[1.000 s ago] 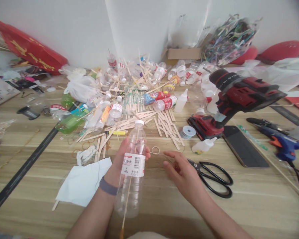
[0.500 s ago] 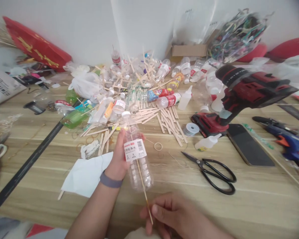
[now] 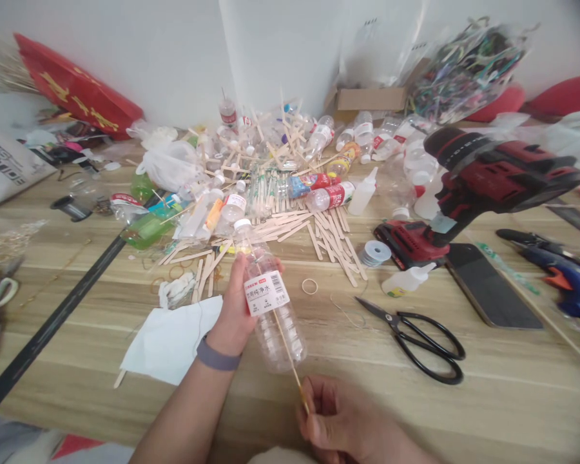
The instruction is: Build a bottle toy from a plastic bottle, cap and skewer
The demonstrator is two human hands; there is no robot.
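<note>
My left hand [image 3: 236, 303] is wrapped around a clear plastic water bottle [image 3: 281, 335] with a white cap and white label, tilted with its base toward me. A thin wooden stick [image 3: 290, 353] runs along the bottle and out past its base; whether it lies inside or behind is hard to tell. My right hand [image 3: 338, 415] has its thumb and fingers closed at the stick's near end, which looks brownish. White cloth or paper [image 3: 169, 341] lies left of my left wrist. Black-handled scissors [image 3: 415, 338] rest to the right, blades half apart.
Plastic bottles and flat wooden sticks [image 3: 290, 225] are heaped at the back. On the right are a red cordless drill [image 3: 502, 167], a phone [image 3: 493, 287], a blue glue gun [image 3: 560, 277], a wire spool [image 3: 374, 253] and a small glue bottle [image 3: 408, 280]. A black strip [image 3: 62, 316] crosses the left.
The bottle's base has swung slightly to the right. My right hand's fingers, looser before, have closed in around the stick's end. The view has shifted slightly.
</note>
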